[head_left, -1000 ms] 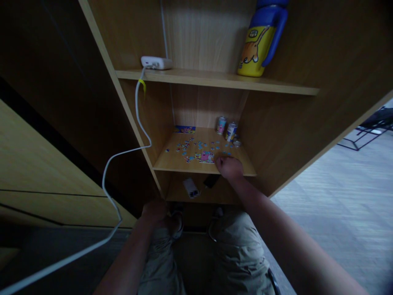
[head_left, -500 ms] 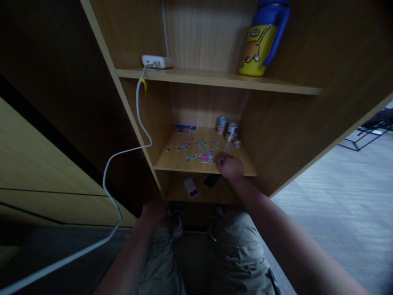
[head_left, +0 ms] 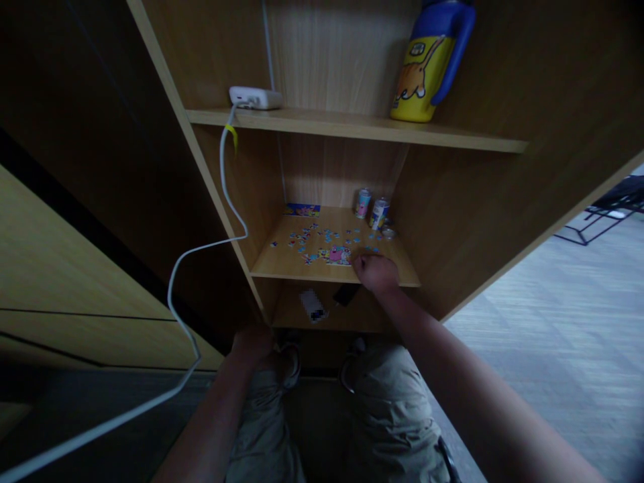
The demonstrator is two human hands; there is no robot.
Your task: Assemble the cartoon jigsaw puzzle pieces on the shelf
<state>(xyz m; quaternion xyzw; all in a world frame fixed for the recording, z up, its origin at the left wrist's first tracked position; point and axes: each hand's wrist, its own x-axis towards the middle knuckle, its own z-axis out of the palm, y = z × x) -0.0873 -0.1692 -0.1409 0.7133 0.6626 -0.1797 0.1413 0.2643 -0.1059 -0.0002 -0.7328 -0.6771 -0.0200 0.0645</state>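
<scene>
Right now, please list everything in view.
Puzzle pieces: many, mostly blue, middle shelf
Joined puzzle: one, multicoloured, middle shelf
Card: one, blue, middle shelf
Cans: two, multicoloured, middle shelf
Round item: one, clear, beside cans
Bottle: one, blue-yellow, upper shelf
Device: one, white, upper shelf
Cable: one, white, left
Flat items: two, pale/black, bottom shelf
Frame: one, black, right
Cabinet: one, brown, centre
Trousers: one, khaki, bottom
Left hand: one, lower left
Right hand: one, at middle shelf

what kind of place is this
Possibly an office or study room, though I can't be sure: an open wooden cabinet with jigsaw pieces and a flask, beside grey flooring.
</scene>
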